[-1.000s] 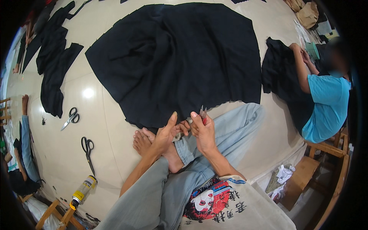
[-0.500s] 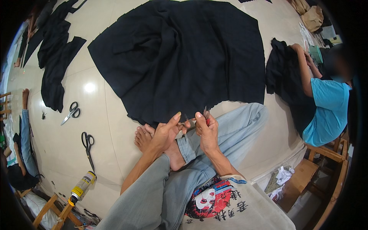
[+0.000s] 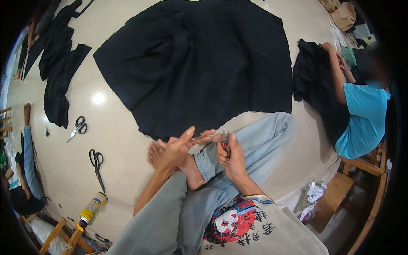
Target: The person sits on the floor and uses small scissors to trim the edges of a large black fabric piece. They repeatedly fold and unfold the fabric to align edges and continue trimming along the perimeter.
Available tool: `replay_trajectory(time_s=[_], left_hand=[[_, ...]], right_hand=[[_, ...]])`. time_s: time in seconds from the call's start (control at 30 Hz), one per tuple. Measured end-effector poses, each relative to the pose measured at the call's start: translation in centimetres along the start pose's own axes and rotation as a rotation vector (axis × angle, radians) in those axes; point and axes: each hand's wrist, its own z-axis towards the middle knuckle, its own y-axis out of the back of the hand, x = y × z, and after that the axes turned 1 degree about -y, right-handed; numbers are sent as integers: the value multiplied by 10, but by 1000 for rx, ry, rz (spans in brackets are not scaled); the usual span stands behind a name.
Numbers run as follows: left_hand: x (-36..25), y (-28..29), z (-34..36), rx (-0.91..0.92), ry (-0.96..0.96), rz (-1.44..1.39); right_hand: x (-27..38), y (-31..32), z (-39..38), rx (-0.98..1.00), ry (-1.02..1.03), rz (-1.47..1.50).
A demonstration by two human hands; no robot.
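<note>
Small red-handled thread snips [image 3: 225,145] sit in my right hand [image 3: 235,162], their pointed metal blades angled up and apart. My left hand [image 3: 177,149] is open beside them, thumb raised and fingers stretched toward the blades. Whether a thread runs between the hands is too fine to make out. Both hands are above my crossed legs and bare foot. Just beyond them a large black cloth [image 3: 216,68] lies spread on the floor, its near edge reaching my left hand and foot.
Two pairs of scissors, one with silver blades [image 3: 77,129] and one black [image 3: 97,169], lie at left, near a yellow-labelled bottle [image 3: 92,208]. Black cloth strips [image 3: 57,91] lie farther left. At right, a person in a blue shirt [image 3: 363,119] handles another black cloth [image 3: 312,70].
My right hand has turned and lowered slightly with the snips, showing more of their handles. My left fingers have straightened out toward the right.
</note>
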Motion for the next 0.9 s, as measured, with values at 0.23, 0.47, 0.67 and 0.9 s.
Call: replay_trajectory(time_s=[0.23, 0.47, 0.67, 0.9], left_hand=[[5, 11, 2, 33, -135, -23], [23, -7, 21, 81, 86, -271], [12, -17, 14, -277, -77, -43], [9, -1, 9, -39, -82, -54]], right_hand=[[13, 10, 52, 17, -19, 224], [17, -17, 35, -98, 105, 22], [6, -7, 39, -193, 162, 15], [8, -11, 36, -156, 143, -25]])
